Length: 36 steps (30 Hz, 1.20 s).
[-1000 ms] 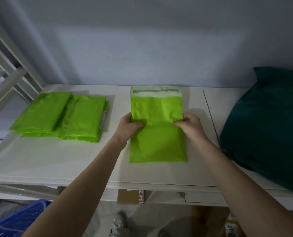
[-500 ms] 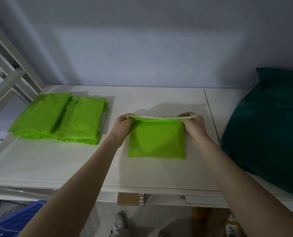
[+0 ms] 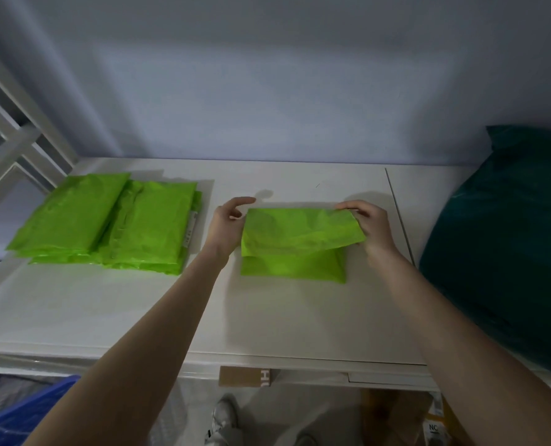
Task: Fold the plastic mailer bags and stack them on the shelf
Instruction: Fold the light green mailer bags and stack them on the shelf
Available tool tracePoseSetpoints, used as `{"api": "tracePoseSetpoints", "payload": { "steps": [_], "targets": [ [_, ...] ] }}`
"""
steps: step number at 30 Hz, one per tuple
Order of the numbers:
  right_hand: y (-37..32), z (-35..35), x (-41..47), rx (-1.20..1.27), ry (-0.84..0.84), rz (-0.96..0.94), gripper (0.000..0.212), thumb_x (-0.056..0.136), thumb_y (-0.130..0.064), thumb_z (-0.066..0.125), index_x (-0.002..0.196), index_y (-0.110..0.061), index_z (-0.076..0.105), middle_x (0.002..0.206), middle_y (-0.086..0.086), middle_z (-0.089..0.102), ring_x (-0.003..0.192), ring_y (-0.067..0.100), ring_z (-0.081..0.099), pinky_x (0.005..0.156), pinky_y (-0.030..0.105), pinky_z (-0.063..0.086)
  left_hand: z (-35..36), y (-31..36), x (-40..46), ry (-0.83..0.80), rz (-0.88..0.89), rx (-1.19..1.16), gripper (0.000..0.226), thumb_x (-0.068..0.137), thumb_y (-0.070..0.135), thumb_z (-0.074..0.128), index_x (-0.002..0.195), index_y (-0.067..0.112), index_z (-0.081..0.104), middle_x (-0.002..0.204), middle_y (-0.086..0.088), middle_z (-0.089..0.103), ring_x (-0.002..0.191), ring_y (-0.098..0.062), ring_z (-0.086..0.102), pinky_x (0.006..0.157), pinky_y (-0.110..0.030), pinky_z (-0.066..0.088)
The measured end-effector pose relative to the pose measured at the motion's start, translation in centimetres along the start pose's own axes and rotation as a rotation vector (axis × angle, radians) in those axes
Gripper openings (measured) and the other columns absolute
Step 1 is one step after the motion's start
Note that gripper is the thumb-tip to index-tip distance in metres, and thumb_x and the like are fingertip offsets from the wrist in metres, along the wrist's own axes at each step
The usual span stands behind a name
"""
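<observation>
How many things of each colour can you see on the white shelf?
Bright green: 2, the mailer bag being folded and the stack of folded bags (how many are in it I cannot tell)
Dark green: 1, the big dark green bag
Total: 3

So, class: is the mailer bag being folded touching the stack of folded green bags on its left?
Apart. The head view shows bare white shelf and the left hand between the mailer bag and the stack.
</observation>
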State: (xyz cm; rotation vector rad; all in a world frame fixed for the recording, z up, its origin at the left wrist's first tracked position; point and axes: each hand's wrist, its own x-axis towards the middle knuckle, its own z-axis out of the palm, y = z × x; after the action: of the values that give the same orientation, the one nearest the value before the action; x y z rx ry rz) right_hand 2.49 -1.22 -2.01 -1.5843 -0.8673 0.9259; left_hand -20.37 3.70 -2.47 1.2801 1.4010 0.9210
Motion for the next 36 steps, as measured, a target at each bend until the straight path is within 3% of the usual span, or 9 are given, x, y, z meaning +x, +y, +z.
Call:
{"api": "tracePoseSetpoints", "payload": {
  "steps": [3,7,12,16,22,24,28,31,36],
  "targets": [
    [-0.3,0.1,0.1,0.01,0.021,0.056,0.03,0.09,-0.002,0.043,0.076,-0.015,0.066,0.077,0.003,0.06,0.063,0.015,0.054,0.05,0.023,0.044,-0.1,0.3,-0.1,-0.016,-0.077,-0.025,0.024,0.09,0.005,0.053,0.111,0.016,0.061,0.08,-0.004,0.052,0.061,-0.015,0.051,0.048,-0.019,0.045],
    [-1.1,0.1,-0.1,0.084,-0.029,0.211,0.024,0.089,-0.012,0.043,0.095,-0.01,0.066,0.083,0.007,0.06,0.05,0.018,0.06,0.041,0.018,0.047,-0.1,1.2,-0.7,-0.012,-0.189,-0.108,0.033,0.095,0.008,0.03,0.112,0.019,0.057,0.077,-0.001,0.055,0.059,-0.013,0.052,0.051,-0.02,0.044],
    [-0.6,0.3,-0.1,-0.027,-0.012,0.18,0.013,0.081,-0.018,0.059,0.072,-0.015,0.067,0.079,0.007,0.064,0.065,0.02,0.056,0.058,0.026,0.042,-0.4,1.5,-0.8,-0.036,-0.213,-0.078,0.023,0.093,0.026,0.048,0.106,0.017,0.064,0.09,-0.003,0.06,0.07,-0.017,0.057,0.059,-0.024,0.045],
    [0.1,0.4,-0.2,-0.125,-0.019,0.107,0.003,0.078,-0.021,0.067,0.076,-0.02,0.066,0.075,0.001,0.063,0.078,0.02,0.06,0.071,0.031,0.044,-0.3,0.7,-1.2,-0.097,-0.127,-0.007,0.013,0.09,0.018,0.059,0.1,0.017,0.067,0.094,-0.002,0.062,0.079,-0.016,0.056,0.063,-0.024,0.043],
    [0.5,0.2,-1.1,-0.252,-0.098,0.139,0.051,0.073,-0.022,0.076,0.116,-0.023,0.049,0.093,0.007,0.056,0.089,0.023,0.058,0.081,0.031,0.044,-0.1,0.3,-2.0,-0.138,-0.076,-0.003,0.033,0.086,0.006,0.063,0.119,0.014,0.062,0.117,-0.001,0.059,0.092,-0.012,0.059,0.068,-0.007,0.048],
    [0.5,0.1,-1.6,-0.299,-0.114,0.144,0.056,0.073,-0.024,0.077,0.119,-0.021,0.045,0.094,0.007,0.058,0.093,0.026,0.06,0.083,0.033,0.046,0.0,0.1,-2.2,-0.124,-0.023,0.034,0.036,0.086,0.004,0.062,0.121,0.011,0.06,0.12,-0.002,0.056,0.101,-0.013,0.056,0.07,-0.005,0.048],
    [0.7,0.1,-2.3,-0.406,-0.118,0.125,0.056,0.07,-0.024,0.079,0.114,-0.021,0.045,0.101,0.01,0.063,0.098,0.029,0.062,0.086,0.037,0.049,0.4,-0.5,-2.2,-0.031,0.026,0.121,0.034,0.085,0.011,0.067,0.117,0.018,0.058,0.113,-0.005,0.057,0.084,-0.015,0.059,0.063,-0.012,0.05],
    [0.7,0.2,-2.9,-0.442,-0.099,0.09,0.057,0.071,-0.02,0.078,0.117,-0.019,0.046,0.11,0.014,0.064,0.1,0.028,0.062,0.085,0.034,0.048,0.5,-0.9,-2.2,0.053,0.058,0.282,0.036,0.081,0.026,0.071,0.114,0.02,0.057,0.111,-0.01,0.058,0.085,-0.02,0.059,0.076,-0.03,0.052],
    [0.4,0.3,-4.1,-0.498,-0.058,0.036,0.056,0.072,-0.022,0.077,0.119,-0.018,0.047,0.108,0.012,0.064,0.1,0.029,0.061,0.084,0.035,0.047,0.6,-0.5,-3.3,0.121,0.059,0.407,0.03,0.088,0.036,0.058,0.111,0.018,0.052,0.068,0.001,0.052,0.073,-0.025,0.053,0.072,-0.035,0.045]
  ]
}}
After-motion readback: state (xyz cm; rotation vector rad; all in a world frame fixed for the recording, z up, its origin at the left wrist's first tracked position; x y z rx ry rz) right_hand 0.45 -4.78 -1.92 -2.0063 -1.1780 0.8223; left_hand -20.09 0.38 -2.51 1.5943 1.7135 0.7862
